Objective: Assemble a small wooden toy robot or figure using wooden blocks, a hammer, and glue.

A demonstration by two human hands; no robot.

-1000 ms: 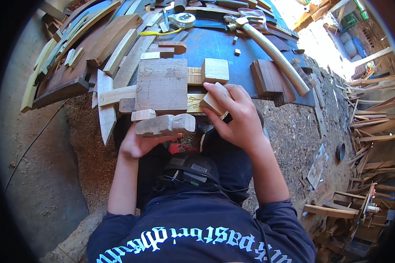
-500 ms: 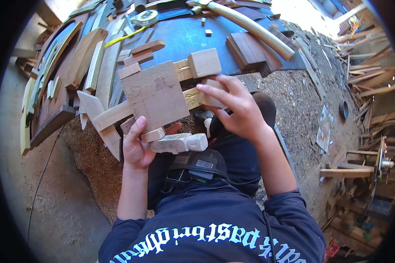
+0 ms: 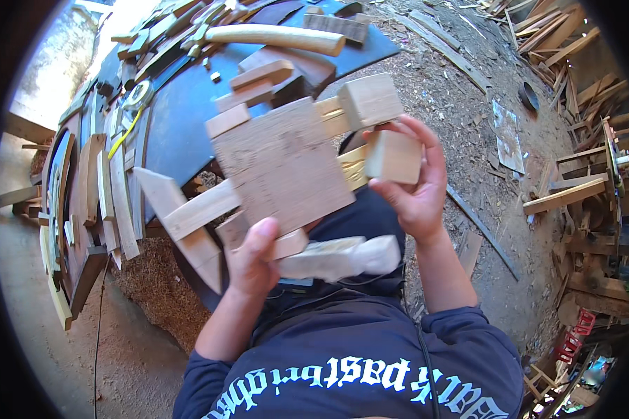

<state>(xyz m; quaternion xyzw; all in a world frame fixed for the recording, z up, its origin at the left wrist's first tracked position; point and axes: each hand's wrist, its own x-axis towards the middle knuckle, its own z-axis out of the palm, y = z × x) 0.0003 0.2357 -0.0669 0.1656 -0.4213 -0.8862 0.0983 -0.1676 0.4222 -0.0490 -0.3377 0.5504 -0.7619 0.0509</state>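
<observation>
Both hands hold up a wooden figure of joined pieces over my lap, its flat square body [image 3: 283, 167] facing up. My left hand [image 3: 254, 262] is closed on its near left corner, thumb on top, by a small side block [image 3: 290, 244]. A pale carved piece [image 3: 339, 258] sticks out rightward from there. Two blocks end the short yellowish pegs at the body's right; my right hand [image 3: 426, 185] grips the nearer block [image 3: 393, 157], while the farther block [image 3: 372, 101] is untouched. At the left, a strip joins a long slanted pointed piece [image 3: 182, 227]. Stepped pieces [image 3: 258, 77] project on the far side.
Beyond the figure is a blue-topped workbench [image 3: 189, 115] bearing a wooden-handled hammer [image 3: 279, 38], a tape measure [image 3: 138, 94] and many wood strips. Sawdust [image 3: 150, 293] lies below it. Scrap wood [image 3: 573, 185] is piled at the right, and a dark cable [image 3: 101, 328] hangs at the left.
The view has swung, shifting the bench leftward. Both hands and the figure sit farther right in view. My right hand has moved from over the block to around its right end, thumb below.
</observation>
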